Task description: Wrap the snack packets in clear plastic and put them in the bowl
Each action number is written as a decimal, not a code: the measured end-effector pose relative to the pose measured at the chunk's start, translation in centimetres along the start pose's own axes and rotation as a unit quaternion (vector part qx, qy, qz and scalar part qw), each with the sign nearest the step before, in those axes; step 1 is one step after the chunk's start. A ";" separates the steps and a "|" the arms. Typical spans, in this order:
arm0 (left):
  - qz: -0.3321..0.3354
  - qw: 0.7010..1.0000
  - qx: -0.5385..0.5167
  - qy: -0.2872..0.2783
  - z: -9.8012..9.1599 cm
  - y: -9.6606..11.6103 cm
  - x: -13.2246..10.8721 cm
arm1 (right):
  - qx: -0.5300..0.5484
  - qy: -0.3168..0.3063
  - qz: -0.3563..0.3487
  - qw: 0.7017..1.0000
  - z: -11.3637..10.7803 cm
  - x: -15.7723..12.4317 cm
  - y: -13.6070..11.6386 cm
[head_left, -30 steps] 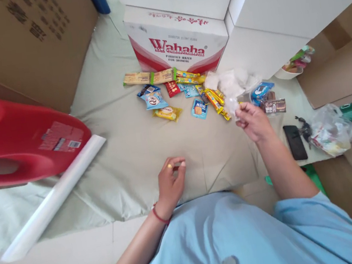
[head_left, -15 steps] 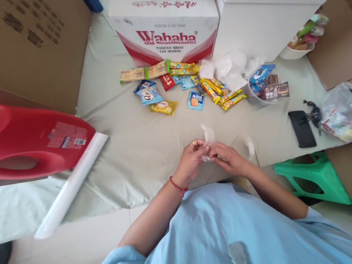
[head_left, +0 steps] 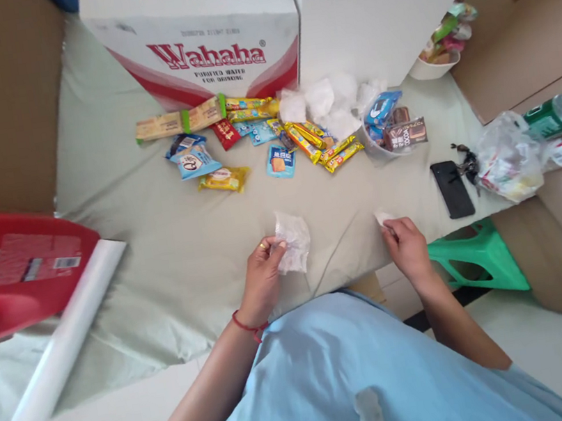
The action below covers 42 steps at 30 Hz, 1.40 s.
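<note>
My left hand (head_left: 264,269) pinches a crumpled, see-through white plastic bag (head_left: 295,243) by its left edge, thumb on top, over the cloth near the front of the table. What is in the bag, if anything, I cannot make out. Off to the right, my right hand (head_left: 407,248) closes thumb and fingers on a small white scrap (head_left: 381,216) near the table's edge; most of the scrap is hidden by the fingers. Beyond both hands lie a blue snack packet (head_left: 281,161), a yellow packet (head_left: 223,179) and several yellow snack sticks (head_left: 341,154).
Crumpled white plastic (head_left: 336,100) lies by a clear tub (head_left: 380,146) of snacks. A Wahaha box (head_left: 205,56) stands behind. At right are a phone (head_left: 453,190), a filled plastic bag (head_left: 508,155) and a green stool (head_left: 483,258); at left, a red jug (head_left: 20,270) and white roll (head_left: 63,345).
My hands have come apart from their joint hold. The left keeps the plastic bag, now spread wider; the right has moved right and taken hold of the white scrap. The view has shifted right.
</note>
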<state>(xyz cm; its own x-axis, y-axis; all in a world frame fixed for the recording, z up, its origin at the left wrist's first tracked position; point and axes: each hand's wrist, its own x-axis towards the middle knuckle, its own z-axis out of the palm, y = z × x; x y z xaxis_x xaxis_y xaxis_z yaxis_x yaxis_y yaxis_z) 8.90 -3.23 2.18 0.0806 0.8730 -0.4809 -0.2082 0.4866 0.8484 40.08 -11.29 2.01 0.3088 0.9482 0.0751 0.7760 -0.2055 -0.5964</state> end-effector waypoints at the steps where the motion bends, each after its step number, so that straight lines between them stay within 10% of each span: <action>1: 0.011 1.000 0.012 0.007 0.1 -0.1 -0.1 | 0.014 0.009 -0.018 1.000 0.1 1.1 -1.1; 7: 0.068 0.992 0.088 0.061 -0.4 -0.1 -1.5 | 0.030 0.065 -0.123 0.990 1.0 14.0 -9.6; 12: 0.097 0.986 0.089 0.102 -1.4 0.1 -2.8 | 0.089 -0.005 -0.096 0.991 3.0 21.4 -13.7; 15: 0.129 0.973 0.132 0.139 -2.0 0.2 -2.8 | 0.214 -0.104 -0.057 0.970 4.2 17.6 -14.4; 19: 0.223 0.934 0.244 0.139 -1.9 0.4 -2.3 | 0.392 -0.323 0.065 0.859 6.1 8.5 -14.2; 23: 0.254 0.932 0.251 0.062 -0.9 0.9 -1.8 | 0.473 -0.302 0.173 0.809 8.1 4.2 -14.2; 29: 0.121 0.991 0.047 0.033 -0.8 1.2 -1.0 | 0.535 -0.348 0.255 0.726 8.1 5.1 -14.6; 34: 0.162 0.978 0.096 0.088 -2.3 -0.2 -1.2 | 0.507 -0.357 0.233 0.749 8.5 4.9 -15.2; 37: 0.303 0.913 0.228 0.149 -3.4 -0.9 -2.3 | 0.496 -0.333 0.230 0.768 9.1 4.6 -15.3; 42: 0.439 0.811 0.385 0.036 -3.4 -1.3 -3.5 | 0.478 -0.324 0.225 0.785 9.3 4.1 -15.6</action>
<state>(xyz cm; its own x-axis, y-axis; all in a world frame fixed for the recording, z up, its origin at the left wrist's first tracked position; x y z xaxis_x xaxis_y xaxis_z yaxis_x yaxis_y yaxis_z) 5.60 -6.98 2.00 0.1681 0.9029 0.3956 0.5170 -0.4224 0.7445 24.13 -1.98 4.19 -0.1506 0.8200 -0.5521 -0.1939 -0.5722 -0.7969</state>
